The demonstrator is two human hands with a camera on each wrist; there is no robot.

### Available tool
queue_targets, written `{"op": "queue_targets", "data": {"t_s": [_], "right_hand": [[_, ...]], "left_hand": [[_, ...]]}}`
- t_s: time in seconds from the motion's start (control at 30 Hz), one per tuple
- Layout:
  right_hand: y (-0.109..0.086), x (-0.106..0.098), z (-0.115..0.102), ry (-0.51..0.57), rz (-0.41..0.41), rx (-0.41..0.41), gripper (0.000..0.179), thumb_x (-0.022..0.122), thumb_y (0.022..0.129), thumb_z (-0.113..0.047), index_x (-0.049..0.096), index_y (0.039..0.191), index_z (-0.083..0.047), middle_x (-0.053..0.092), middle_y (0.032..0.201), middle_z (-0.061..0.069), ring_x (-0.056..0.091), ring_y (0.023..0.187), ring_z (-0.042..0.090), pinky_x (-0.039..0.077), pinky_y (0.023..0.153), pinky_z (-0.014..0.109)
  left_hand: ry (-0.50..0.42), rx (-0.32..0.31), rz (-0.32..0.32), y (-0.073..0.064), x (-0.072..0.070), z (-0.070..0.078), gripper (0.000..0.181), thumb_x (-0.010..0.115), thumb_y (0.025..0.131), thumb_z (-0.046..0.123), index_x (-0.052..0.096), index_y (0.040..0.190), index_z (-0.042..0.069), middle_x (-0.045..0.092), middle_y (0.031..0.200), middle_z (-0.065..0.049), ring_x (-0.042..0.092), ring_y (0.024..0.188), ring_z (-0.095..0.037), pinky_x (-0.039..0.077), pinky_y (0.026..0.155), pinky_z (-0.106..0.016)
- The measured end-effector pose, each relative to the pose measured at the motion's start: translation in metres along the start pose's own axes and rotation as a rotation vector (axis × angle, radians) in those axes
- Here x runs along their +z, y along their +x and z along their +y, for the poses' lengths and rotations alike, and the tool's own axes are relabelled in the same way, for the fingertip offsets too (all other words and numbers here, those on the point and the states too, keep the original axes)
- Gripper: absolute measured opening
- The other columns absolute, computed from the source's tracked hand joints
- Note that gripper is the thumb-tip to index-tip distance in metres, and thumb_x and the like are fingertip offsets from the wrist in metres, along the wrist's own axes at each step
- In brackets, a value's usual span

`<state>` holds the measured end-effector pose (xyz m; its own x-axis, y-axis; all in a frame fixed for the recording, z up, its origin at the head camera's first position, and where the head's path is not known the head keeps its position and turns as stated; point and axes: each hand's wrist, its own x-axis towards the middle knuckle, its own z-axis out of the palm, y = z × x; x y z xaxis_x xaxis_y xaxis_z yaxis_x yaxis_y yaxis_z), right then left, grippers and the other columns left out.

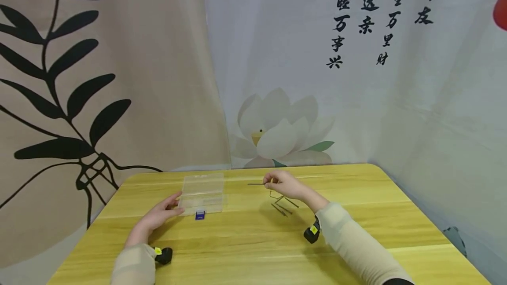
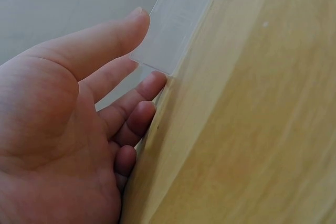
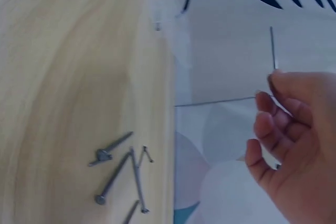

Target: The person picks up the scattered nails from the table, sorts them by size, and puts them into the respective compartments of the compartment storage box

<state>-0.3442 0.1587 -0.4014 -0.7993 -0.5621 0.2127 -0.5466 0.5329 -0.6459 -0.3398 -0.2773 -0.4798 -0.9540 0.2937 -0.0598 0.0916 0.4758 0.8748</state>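
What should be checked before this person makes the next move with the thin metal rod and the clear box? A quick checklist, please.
1. Rod held: ok; the right grip pinches it by one end.
2. Box lid open: ok; it lies back, away from the person.
3. Box steadied: cannot tell; the left grip is at its left edge, but firmness doesn't show.
4. Rod over the box: not ok; it is off to the box's right.
5. Loose nails put away: not ok; several lie on the table.
6. Box contents: cannot tell; too faint to make out.
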Motion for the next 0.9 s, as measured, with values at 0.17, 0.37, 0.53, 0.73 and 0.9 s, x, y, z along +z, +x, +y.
{"op": "queue_targets", "data": {"t_s": [0.17,0.37,0.53,0.73,0.9], "right_hand": [[0.011,0.011,0.001,-0.008,0.002,-0.007,0.010,0.056,0.100,-0.016,0.064,0.104,-0.013,0.059,0.091,-0.003,0.047,0.068,0.013,0.042,0.063,0.030],[0.029,0.023,-0.001,-0.038,0.008,-0.026,0.010,0.057,0.099,-0.015,0.066,0.102,-0.014,0.060,0.088,-0.004,0.045,0.064,0.012,0.042,0.062,0.029],[0.048,0.034,-0.004,-0.081,-0.012,-0.057,0.009,0.058,0.098,-0.015,0.067,0.101,-0.014,0.062,0.090,-0.006,0.044,0.060,0.008,0.043,0.062,0.028],[0.067,0.046,-0.009,-0.081,-0.039,-0.061,0.009,0.059,0.098,-0.014,0.067,0.101,-0.012,0.062,0.092,-0.006,0.048,0.066,0.011,0.043,0.066,0.028],[0.082,0.056,-0.007,-0.076,-0.025,-0.075,0.014,0.059,0.097,-0.013,0.068,0.103,-0.003,0.062,0.091,-0.003,0.048,0.067,0.011,0.043,0.065,0.027]], "left_hand": [[0.001,0.007,0.001,0.000,-0.001,-0.001,0.077,0.065,0.094,0.027,0.023,0.153,0.001,0.030,0.145,-0.033,0.027,0.133,-0.047,0.024,0.106,-0.060],[-0.004,0.016,-0.004,0.000,0.000,-0.002,0.077,0.065,0.094,0.027,0.023,0.153,0.001,0.029,0.146,-0.034,0.026,0.134,-0.047,0.024,0.107,-0.059],[0.003,0.019,0.008,-0.001,0.000,-0.002,0.075,0.065,0.094,0.027,0.024,0.152,0.001,0.032,0.144,-0.033,0.029,0.132,-0.047,0.026,0.105,-0.058],[0.004,0.021,0.014,0.001,0.001,-0.005,0.073,0.064,0.095,0.023,0.025,0.152,0.000,0.034,0.143,-0.032,0.032,0.130,-0.046,0.029,0.104,-0.058],[0.015,0.019,0.025,0.001,0.002,-0.002,0.072,0.064,0.095,0.023,0.026,0.152,-0.001,0.034,0.143,-0.033,0.032,0.131,-0.046,0.028,0.104,-0.058]]}}
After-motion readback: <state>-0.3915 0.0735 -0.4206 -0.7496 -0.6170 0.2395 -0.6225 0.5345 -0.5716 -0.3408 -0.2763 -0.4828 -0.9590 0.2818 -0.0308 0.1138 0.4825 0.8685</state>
